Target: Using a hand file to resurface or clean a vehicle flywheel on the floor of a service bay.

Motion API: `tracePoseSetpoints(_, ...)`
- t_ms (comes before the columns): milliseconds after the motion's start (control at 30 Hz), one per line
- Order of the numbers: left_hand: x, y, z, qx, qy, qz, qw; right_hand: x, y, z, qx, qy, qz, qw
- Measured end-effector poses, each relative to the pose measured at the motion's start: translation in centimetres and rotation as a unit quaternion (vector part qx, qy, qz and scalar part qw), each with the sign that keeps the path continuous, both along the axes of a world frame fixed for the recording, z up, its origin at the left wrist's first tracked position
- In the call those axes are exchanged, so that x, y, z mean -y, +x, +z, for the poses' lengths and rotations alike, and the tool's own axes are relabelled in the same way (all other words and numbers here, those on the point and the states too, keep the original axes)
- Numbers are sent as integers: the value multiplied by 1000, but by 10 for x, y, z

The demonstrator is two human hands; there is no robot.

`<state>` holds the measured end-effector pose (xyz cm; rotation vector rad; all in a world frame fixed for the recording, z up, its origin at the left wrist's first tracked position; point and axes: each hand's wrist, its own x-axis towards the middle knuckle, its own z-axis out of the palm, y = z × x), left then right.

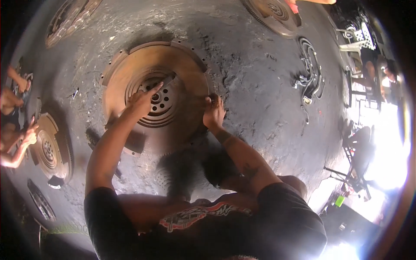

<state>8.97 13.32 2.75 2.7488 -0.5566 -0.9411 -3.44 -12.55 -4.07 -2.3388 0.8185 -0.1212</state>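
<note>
A large round flywheel [190,56], rust-brown with a ring of holes and concentric grooves at its hub, lies flat on the dark ground in front of me. Over the left part of the hub, my left hand [142,103] is closed, its index finger stretched along a thin, dark, blade-like tool [169,80]. That tool's tip lies over the grooved hub; its exact kind is unclear. At the flywheel's right edge my right hand [215,113] rests with fingers bent against the rim.
On the left, another person's hands [29,134] are over a second flywheel [48,147]. A further flywheel [273,15] lies at the far right beside someone's hand. A toothed ring [41,200] is at lower left. Coiled cable [310,73] lies to the right, beyond it chairs [359,39].
</note>
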Motion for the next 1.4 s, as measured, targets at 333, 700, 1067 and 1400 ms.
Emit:
tracePoseSetpoints(333,-63,22,5,65,55,-27,996,-3,-11,-31,-9,33,44,998)
tracePoseSetpoints(700,-28,8,-59,80,33,-44,995,-2,-3,18,-15,70,26,997)
tracePoseSetpoints(1067,-47,-20,10,1,-31,-9,999,14,-14,-23,115,143,68,981)
tracePoseSetpoints(1400,-127,-22,0,140,-63,225,962,-4,0,12,55,-29,89,994)
